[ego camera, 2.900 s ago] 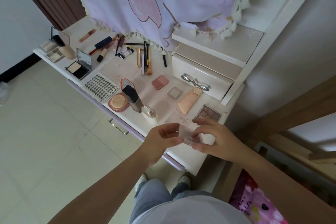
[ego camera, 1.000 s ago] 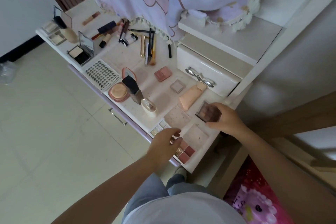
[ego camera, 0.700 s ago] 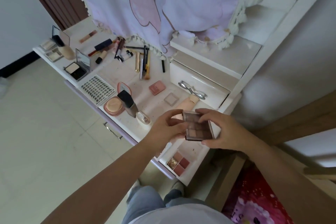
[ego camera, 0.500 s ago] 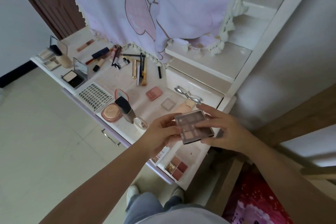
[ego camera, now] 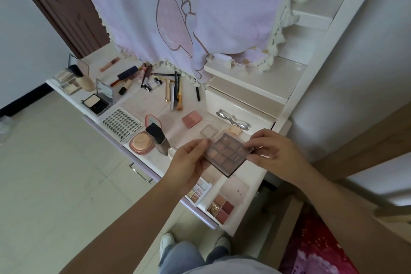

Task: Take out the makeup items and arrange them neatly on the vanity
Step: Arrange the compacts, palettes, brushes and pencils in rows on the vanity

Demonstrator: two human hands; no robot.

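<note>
Two open palettes lie at the near edge of the white vanity top point(ego camera: 142, 104): a clear-lidded quad of red and gold pans point(ego camera: 220, 207) and a pastel shimmer palette point(ego camera: 199, 190), partly hidden. Above them, left hand point(ego camera: 189, 163) and right hand point(ego camera: 270, 151) pinch opposite edges of a square grey-brown eyeshadow palette point(ego camera: 228, 154). Farther left, white lash tray point(ego camera: 122, 123), label unreadable.
</note>
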